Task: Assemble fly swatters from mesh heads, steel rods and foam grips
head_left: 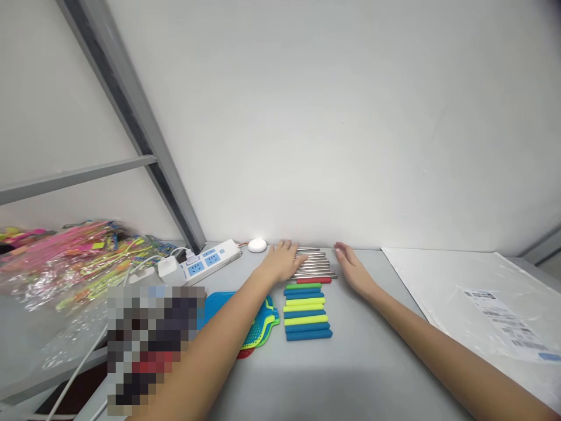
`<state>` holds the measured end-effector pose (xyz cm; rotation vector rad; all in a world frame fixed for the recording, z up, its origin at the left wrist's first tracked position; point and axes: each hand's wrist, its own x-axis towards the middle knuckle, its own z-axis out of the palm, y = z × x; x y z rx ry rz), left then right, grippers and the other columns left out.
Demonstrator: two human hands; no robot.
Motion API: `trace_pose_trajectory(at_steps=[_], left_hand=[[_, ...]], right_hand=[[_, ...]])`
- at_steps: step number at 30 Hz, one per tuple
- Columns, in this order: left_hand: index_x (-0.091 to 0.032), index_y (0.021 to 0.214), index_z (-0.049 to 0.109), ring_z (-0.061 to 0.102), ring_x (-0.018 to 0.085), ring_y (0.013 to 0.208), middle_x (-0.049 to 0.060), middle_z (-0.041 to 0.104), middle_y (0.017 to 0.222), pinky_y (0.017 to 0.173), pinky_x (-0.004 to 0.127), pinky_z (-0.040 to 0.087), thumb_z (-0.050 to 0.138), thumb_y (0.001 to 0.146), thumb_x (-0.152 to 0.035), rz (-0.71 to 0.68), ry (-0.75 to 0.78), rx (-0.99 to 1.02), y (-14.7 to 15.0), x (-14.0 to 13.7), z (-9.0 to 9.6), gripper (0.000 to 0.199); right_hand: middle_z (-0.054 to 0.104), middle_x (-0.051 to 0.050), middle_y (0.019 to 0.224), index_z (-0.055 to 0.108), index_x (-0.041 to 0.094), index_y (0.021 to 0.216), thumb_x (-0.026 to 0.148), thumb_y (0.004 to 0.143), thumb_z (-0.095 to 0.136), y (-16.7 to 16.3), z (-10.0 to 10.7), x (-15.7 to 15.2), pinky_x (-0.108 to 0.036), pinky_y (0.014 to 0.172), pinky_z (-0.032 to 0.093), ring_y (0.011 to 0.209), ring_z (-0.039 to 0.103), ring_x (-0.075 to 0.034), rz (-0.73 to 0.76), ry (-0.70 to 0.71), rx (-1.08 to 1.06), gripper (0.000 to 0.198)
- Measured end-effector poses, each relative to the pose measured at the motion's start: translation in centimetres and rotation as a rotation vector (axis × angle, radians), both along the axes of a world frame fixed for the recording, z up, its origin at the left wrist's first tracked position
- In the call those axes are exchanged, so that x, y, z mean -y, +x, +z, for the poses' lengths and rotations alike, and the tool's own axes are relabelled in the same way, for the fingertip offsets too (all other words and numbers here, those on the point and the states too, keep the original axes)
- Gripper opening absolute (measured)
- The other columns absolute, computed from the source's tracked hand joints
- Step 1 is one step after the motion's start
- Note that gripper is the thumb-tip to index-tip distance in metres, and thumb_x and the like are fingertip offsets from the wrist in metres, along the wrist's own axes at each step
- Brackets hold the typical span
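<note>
My left hand (283, 261) lies with its fingers spread over the left ends of several thin metal rods (316, 265), covering those ends. To the right of the rods, my right hand (352, 270) is held with its fingers loosely extended and nothing visible in it, apart from the rod ends. Just below the rods is a column of coloured handle tubes (307, 314) in red, green, blue and yellow, lying side by side. Under my left forearm, perforated fly swatter heads (263, 327) in blue, yellow, green and red are stacked, partly hidden by the arm.
A white power strip (225, 251) with plugged-in adapters sits at the back left, beside a white oval device (257, 245). Plastic-wrapped colourful items (100, 257) are heaped at far left near a metal frame (144, 128). A labelled white package (477, 304) lies at right. The wall (333, 128) closes off the back.
</note>
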<state>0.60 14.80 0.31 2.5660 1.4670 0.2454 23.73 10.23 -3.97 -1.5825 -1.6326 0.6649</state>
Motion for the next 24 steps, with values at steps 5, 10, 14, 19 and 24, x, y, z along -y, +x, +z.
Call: trace_pose_trajectory(at_steps=[5,10,14,19,24], left_hand=[[-0.016,0.136,0.047,0.035,0.035,0.138,0.020,0.043,0.147,0.107,0.056,0.028,0.028,0.097,-0.058,-0.055,-0.027,0.001,0.6,1.1,-0.4,0.061],[-0.017,0.127,0.052,0.047,0.029,0.128,0.016,0.054,0.135,0.104,0.045,0.036,0.029,0.099,-0.052,-0.105,-0.034,0.046,0.8,1.6,0.0,0.051],[-0.018,0.125,0.052,0.051,0.027,0.123,0.014,0.058,0.129,0.103,0.042,0.038,0.029,0.100,-0.048,-0.122,-0.017,0.088,0.7,1.4,-0.3,0.045],[-0.018,0.128,0.050,0.050,0.027,0.124,0.013,0.057,0.131,0.104,0.042,0.037,0.031,0.100,-0.043,-0.140,0.012,0.117,0.8,1.1,-0.8,0.041],[-0.018,0.128,0.051,0.049,0.025,0.125,0.012,0.057,0.131,0.106,0.039,0.035,0.030,0.101,-0.040,-0.173,0.032,0.129,0.4,0.8,-1.1,0.041]], right_hand=[[0.050,-0.011,0.145,0.034,0.024,0.146,0.060,0.097,0.018,-1.2,-0.3,-0.6,-0.043,0.108,0.039,0.133,0.046,-0.025,-0.083,0.012,-0.091,0.063],[0.057,-0.010,0.138,0.036,0.026,0.146,0.058,0.097,0.025,-1.3,-0.3,-0.6,-0.043,0.106,0.039,0.129,0.050,-0.027,-0.072,0.042,-0.112,0.060],[0.056,-0.008,0.138,0.034,0.027,0.147,0.059,0.096,0.025,-1.4,-0.4,-0.7,-0.040,0.105,0.040,0.127,0.051,-0.025,-0.076,0.052,-0.097,0.061],[0.053,-0.009,0.141,0.030,0.024,0.149,0.061,0.096,0.021,-2.2,-0.7,-1.7,-0.041,0.102,0.043,0.125,0.052,-0.027,-0.074,0.051,-0.048,0.066],[0.058,-0.011,0.134,0.028,0.022,0.150,0.057,0.097,0.024,-3.0,-1.2,-2.2,-0.043,0.101,0.043,0.121,0.055,-0.029,0.050,0.068,0.052,0.064]])
